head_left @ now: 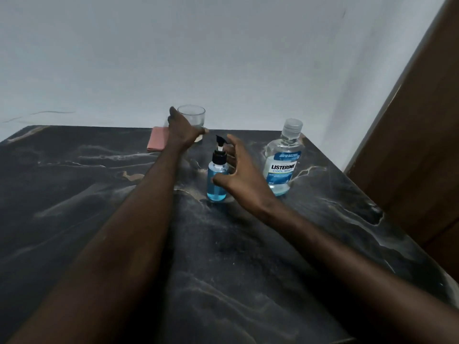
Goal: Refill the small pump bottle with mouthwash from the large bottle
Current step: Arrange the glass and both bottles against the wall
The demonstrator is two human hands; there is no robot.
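The small pump bottle (216,191) stands upright mid-table, with a black pump head and blue liquid inside. My right hand (242,175) is spread open around it, thumb in front and fingers behind, not closed on it. To its right stands the large Listerine bottle (283,161), capped with a clear lid, with only a little blue liquid at the bottom. My left hand (183,127) reaches to the back of the table and wraps around the lower part of a clear drinking glass (192,116).
The dark marbled table (99,194) meets a pale wall at the back. A pink folded cloth (157,141) lies just left of the glass. A brown wooden panel (409,145) rises beside the table's right edge.
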